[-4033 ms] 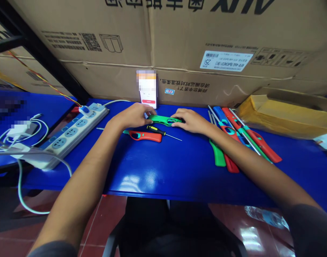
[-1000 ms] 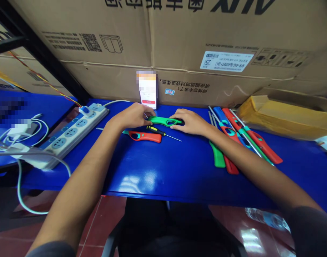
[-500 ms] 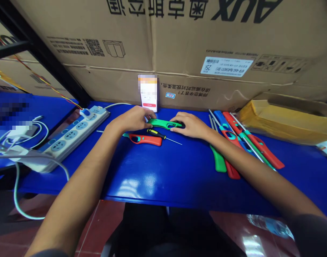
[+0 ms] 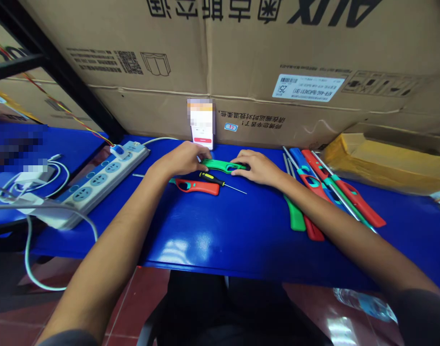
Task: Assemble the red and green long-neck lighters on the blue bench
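A green long-nosed lighter lies sideways between my two hands at the back of the blue table. My left hand grips its handle end with fingers and thumb. At the other end, around the trigger opening, my right hand pinches it; the nozzle is mostly hidden by that hand. Just in front lies a black and yellow screwdriver, its thin shaft pointing right. Beside it rests a red lighter, whose metal nozzle passes behind my left wrist.
Several lighters, among them a red one, lie under and beyond my right forearm. A cardboard box stands at the right. A lit phone leans on the big carton. At left are a power strip and white cables.
Both hands keep hold of the green lighter in nearly the same place. The whole view has shifted slightly; nothing on the table has visibly been moved.
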Demonstrator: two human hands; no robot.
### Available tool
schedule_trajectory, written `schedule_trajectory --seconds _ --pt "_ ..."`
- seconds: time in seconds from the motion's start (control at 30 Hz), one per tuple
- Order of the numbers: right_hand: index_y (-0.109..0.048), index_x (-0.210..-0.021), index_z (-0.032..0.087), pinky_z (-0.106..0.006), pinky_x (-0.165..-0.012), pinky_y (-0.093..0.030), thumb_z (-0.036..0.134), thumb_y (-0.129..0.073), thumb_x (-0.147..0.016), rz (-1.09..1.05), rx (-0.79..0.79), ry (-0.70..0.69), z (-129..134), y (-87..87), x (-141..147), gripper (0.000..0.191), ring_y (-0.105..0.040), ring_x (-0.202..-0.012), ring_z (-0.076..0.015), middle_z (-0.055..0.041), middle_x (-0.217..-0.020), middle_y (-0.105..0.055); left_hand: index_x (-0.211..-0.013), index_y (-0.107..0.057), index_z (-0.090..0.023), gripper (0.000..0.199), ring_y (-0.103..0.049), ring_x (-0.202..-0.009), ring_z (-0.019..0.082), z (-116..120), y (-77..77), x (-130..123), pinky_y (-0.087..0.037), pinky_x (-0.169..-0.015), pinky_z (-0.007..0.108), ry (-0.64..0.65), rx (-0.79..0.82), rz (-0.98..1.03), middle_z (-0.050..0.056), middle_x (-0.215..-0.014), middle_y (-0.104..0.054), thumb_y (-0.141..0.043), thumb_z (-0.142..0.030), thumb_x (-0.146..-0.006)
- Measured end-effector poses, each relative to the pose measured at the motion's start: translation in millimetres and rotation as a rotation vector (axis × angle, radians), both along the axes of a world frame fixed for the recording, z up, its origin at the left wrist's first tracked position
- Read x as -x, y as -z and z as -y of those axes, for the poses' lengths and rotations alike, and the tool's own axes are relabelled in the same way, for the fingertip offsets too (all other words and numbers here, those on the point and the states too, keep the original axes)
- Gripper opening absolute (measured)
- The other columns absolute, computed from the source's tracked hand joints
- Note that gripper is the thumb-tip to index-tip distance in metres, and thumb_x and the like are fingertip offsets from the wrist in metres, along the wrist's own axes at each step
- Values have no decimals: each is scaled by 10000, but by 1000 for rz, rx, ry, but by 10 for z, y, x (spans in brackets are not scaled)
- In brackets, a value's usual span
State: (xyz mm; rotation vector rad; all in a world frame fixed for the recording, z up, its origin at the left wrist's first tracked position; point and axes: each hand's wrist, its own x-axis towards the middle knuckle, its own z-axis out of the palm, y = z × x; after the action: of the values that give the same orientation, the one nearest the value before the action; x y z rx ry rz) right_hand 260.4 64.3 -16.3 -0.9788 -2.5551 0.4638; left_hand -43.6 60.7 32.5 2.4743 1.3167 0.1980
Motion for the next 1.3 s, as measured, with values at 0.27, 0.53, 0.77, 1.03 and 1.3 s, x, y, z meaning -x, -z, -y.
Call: schedule_trajectory --seconds 0.27,0.53,0.77,1.03,1.3 --pt "-876 -1325 311 -473 -1035 -553 407 -849 -1025 2 -1 22 -2 39 15 317 -727 -1141 -310 -94 -1214 -790 -1141 -835 -189 312 -741 -900 239 9 -7 -1 -515 -849 366 -34 34 -5 97 -1024 -832 -795 -307 -855" --pt "-870 -1361 329 -470 -1017 -551 416 -883 -999 -10 -18 46 9 73 30 372 -719 -1127 -314 -98 -1200 -787 -1164 -816 -178 351 -765 -959 257 -1 -8 33 -534 -861 372 -47 41 14 113 -1083 -840 -793 -336 -852" --pt "-881 -1336 296 -417 -951 -551 383 -917 -973 -33 14 76 -28 128 41 375 -740 -1052 -285 -88 -1167 -791 -1189 -833 -177 355 -737 -883 229 27 -31 -7 -498 -796 340 -44 0 -39 94 -1030 -836 -761 -291 -861" --pt "-876 -1332 256 -423 -943 -549 404 -832 -1045 30 -20 43 37 68 35 327 -730 -1069 -298 -105 -1188 -765 -1235 -883 -235 366 -739 -883 217 -36 28 44 -481 -815 326 54 -10 -43 69 -1050 -860 -733 -299 -908" --pt "-866 -1340 293 -465 -989 -564 402 -786 -1069 50 -15 47 65 51 39 303 -708 -1079 -307 -108 -1229 -754 -1164 -896 -231 297 -708 -816 201 -106 136 115 -465 -780 326 122 -48 9 73 -982 -855 -752 -296 -912"
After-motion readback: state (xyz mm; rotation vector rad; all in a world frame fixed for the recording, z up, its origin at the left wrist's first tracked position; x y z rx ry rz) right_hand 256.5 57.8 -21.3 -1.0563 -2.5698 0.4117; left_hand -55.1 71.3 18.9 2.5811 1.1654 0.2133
